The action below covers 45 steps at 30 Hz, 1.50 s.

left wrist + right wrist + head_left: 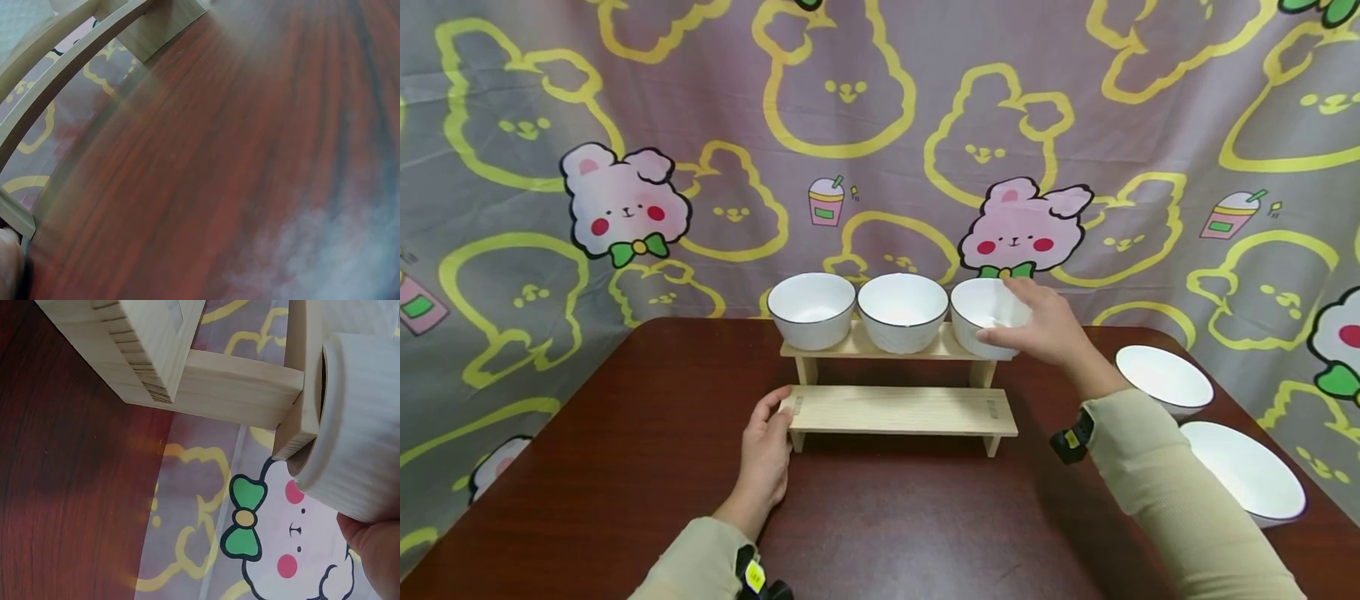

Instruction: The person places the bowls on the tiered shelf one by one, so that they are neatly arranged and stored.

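Your right hand (pixel 1051 327) grasps the right bowl (pixel 979 308) by rim and side, over the right end of the top shelf (pixel 857 343) and beside the middle bowl (pixel 902 307); your left hand (pixel 763 454) grips the left end of the low shelf (pixel 895 410). Bowl looks glazed: probably stiff, fairly light, slick and easily chipped, so take it across opposite sides just under the rim. Can't tell if its base bears fully on the wood, so keep it level and avoid knocking its neighbour.
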Tool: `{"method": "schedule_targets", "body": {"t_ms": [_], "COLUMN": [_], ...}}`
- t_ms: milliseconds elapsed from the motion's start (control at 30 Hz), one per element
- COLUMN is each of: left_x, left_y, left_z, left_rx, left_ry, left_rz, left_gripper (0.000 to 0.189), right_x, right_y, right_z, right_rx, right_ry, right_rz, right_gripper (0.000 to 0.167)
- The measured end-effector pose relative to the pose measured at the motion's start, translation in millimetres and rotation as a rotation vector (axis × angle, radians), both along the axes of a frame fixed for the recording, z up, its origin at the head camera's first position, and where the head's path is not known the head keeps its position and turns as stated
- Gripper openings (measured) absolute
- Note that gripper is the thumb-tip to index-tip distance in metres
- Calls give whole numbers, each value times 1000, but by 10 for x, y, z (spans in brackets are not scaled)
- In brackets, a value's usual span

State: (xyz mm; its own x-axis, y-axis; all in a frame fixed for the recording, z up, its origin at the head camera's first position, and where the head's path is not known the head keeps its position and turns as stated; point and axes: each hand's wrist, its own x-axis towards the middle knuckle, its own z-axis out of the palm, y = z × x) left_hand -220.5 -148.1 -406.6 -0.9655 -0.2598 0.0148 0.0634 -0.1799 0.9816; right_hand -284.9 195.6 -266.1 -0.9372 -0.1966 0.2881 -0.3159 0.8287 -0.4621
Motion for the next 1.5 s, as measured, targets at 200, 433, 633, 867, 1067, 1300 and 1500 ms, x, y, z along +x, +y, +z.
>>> {"method": "schedule_targets", "body": {"t_ms": [200, 433, 633, 867, 1067, 1300, 1500], "left_x": [-8, -14, -10, -8, -6, -2, -1], "left_y": [-13, -7, 0, -2, -1, -1, 8], "left_z": [1, -11, -14, -11, -15, -19, -10], "left_rx": [-26, -29, -35, -29, -31, -41, -46], "left_ry": [1, 0, 2, 10, 8, 7, 8], "left_rz": [12, 18, 18, 19, 14, 10, 16], "left_gripper": [36, 35, 35, 36, 36, 36, 36], "right_x": [-22, -26, 55, 219, 337, 516, 704], "right_y": [12, 27, 72, 175, 242, 324, 465], "right_z": [-2, -1, 56, 109, 123, 160, 168], "right_rx": [-34, -140, -164, -327, -418, -406, -435], "right_ry": [15, 13, 9, -4, 9, 44, 51], "right_rz": [32, 51, 39, 81, 117, 115, 121], "right_gripper": [93, 86, 80, 75, 73, 71, 69]}}
